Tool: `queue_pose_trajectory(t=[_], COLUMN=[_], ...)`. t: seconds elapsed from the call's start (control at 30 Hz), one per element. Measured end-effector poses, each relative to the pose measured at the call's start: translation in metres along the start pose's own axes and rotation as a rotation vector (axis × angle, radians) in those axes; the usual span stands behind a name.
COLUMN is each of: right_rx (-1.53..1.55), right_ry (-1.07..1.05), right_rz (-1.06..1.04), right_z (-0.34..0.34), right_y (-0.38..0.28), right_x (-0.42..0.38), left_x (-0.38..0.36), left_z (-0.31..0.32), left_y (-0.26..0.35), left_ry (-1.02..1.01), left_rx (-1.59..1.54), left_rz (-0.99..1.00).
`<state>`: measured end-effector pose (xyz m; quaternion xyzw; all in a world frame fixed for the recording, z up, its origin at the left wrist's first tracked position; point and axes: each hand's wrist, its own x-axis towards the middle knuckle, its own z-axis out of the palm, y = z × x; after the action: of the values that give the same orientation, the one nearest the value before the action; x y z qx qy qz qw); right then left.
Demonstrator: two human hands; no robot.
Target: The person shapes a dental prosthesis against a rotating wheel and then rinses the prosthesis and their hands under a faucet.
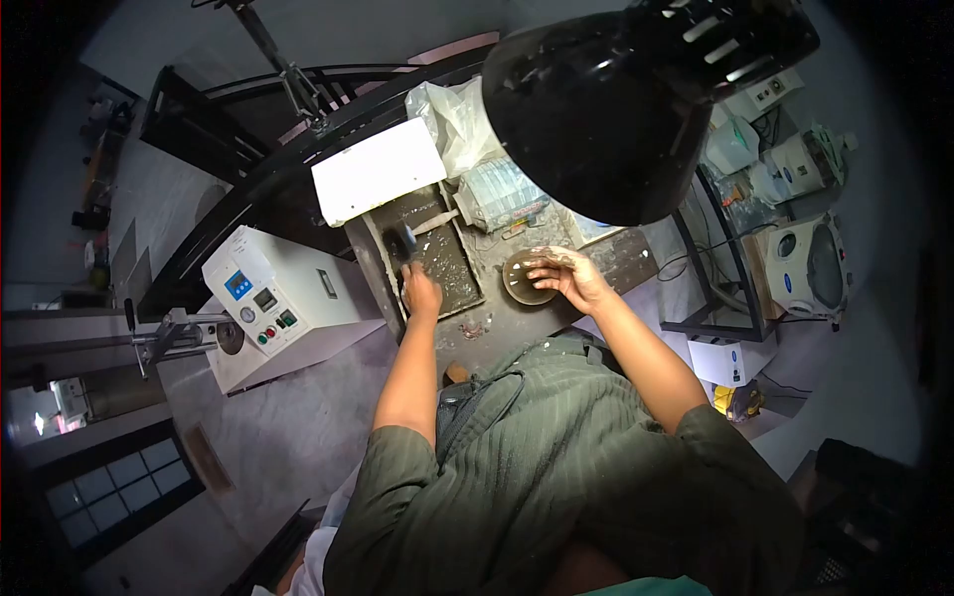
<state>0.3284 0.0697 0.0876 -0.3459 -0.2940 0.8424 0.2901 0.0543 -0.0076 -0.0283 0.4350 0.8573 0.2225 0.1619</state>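
My left hand (422, 293) is at the left side of a shallow tray (467, 298) with wet, spattered insides. Its fingers are closed, and what they hold is hard to make out. Just beyond the fingertips is a dark, rounded object (396, 243) with a bluish edge, close to the tapered spindle (435, 222) of a grey bench motor (502, 194). My right hand (574, 278), smeared with pale paste, hangs over a round brown bowl (519, 290). Its fingers are curved and apart, with nothing clearly between them.
A black lamp shade (596, 119) looms over the bench's right part. Behind the tray are a white panel (380, 171) and a plastic bag (452, 124). A white control-panel machine (288, 298) stands left; another white machine (807, 266) is on the right.
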Motion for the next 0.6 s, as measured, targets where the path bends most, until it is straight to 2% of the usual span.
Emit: queue_pose_trajectory(t=[0.23,0.3,0.43,0.6], right_rx=[-0.052,-0.071,-0.126,-0.161], right_ry=[-0.092,-0.084,-0.067,-0.058], right_rz=[0.161,0.183,0.223,0.256], right_z=[0.04,0.046,0.054,0.059], right_y=[0.019,0.023,0.036,0.05], right_x=[0.029,0.034,0.041,0.049], left_x=[0.001,0.002,0.004,0.008], left_z=[0.002,-0.003,-0.001,-0.003], left_y=[0.0,0.0,-0.01,-0.013], left_ry=[-0.007,-0.093,-0.11,-0.075], left_rx=[0.056,0.057,0.106,0.039], left_rz=[0.032,0.019,0.102,0.037])
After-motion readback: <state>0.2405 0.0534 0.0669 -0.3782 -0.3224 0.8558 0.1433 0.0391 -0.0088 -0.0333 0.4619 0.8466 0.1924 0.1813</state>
